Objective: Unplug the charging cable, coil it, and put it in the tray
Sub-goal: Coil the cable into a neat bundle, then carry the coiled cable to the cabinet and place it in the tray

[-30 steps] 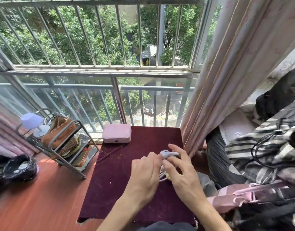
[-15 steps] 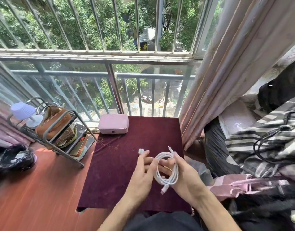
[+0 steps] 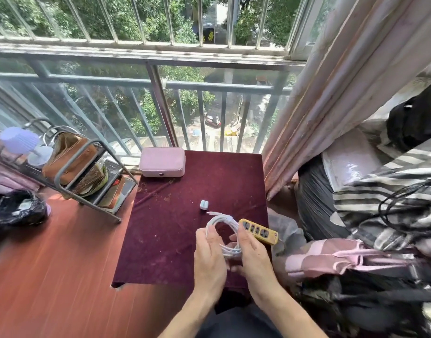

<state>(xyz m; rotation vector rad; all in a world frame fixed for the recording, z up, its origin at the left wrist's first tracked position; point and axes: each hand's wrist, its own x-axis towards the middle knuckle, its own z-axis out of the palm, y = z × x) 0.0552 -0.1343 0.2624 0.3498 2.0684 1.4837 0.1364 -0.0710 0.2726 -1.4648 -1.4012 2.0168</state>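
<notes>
Lamp: a small lilac lamp (image 3: 19,143) stands at the far left, on top of my wire rack.
Rack: the grey metal rack (image 3: 70,172) sits on the reddish floor beside the table, with a brown bag (image 3: 68,158) on it.
Black bag: a dark plastic bag (image 3: 19,208) lies on the floor in front of the rack.
Table: a low table under a dark red cloth (image 3: 175,230) stands against the railing.
Pink case: a closed pink box (image 3: 162,161) rests at the table's far left corner.
Charger block: a small white plug block (image 3: 204,205) stands alone on the cloth, just beyond the cable.
Cable: the white charging cable (image 3: 224,226) is wound into a loop, held above the cloth between my hands, one loose end poking out toward the block.
Left hand: my left hand (image 3: 209,258) pinches the loop's left side, fingers curled.
Right hand: my right hand (image 3: 252,256) grips the loop's right side, fingers wrapped under the strands.
Power strip: a yellow power strip (image 3: 258,231) lies at the table's right edge, just behind my right hand.
Curtain: a pale pink curtain (image 3: 331,98) hangs to the right.
Striped cloth: bedding (image 3: 385,196) is piled at the far right.
</notes>
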